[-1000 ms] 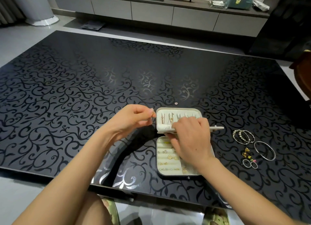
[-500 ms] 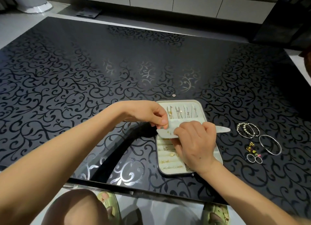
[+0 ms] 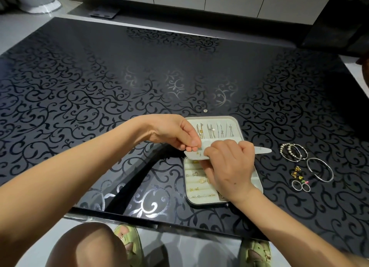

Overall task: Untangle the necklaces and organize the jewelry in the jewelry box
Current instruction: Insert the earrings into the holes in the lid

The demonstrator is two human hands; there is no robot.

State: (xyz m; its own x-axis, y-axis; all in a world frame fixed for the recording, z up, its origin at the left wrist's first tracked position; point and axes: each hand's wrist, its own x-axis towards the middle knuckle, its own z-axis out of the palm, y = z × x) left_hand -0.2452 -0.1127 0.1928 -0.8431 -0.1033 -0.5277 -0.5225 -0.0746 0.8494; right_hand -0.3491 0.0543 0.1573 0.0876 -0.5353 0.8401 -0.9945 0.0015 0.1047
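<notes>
A cream jewelry box (image 3: 257, 183) lies open on the black patterned table. Several necklaces (image 3: 214, 130) hang in its lid, and small gold pieces sit in the ring rolls of its lower tray. Across the hinge lies a cream flap (image 3: 194, 154) with a snap tab pointing right. My left hand (image 3: 175, 132) pinches the flap's left end between thumb and fingers. My right hand (image 3: 229, 164) covers the flap's middle, fingertips pressed on it beside a tiny gold piece; whatever it holds is hidden.
Right of the box lie beaded bangles (image 3: 293, 151), a silver open bangle (image 3: 320, 169), small gold and coloured charms (image 3: 299, 174) and two silver rings (image 3: 301, 185). A tiny stud (image 3: 205, 110) lies beyond the lid. The table's near edge (image 3: 151, 222) runs above my knees.
The camera has tilted down and closer. My left hand moved right onto the flap's left end and pinched it; my right hand stayed on the flap.
</notes>
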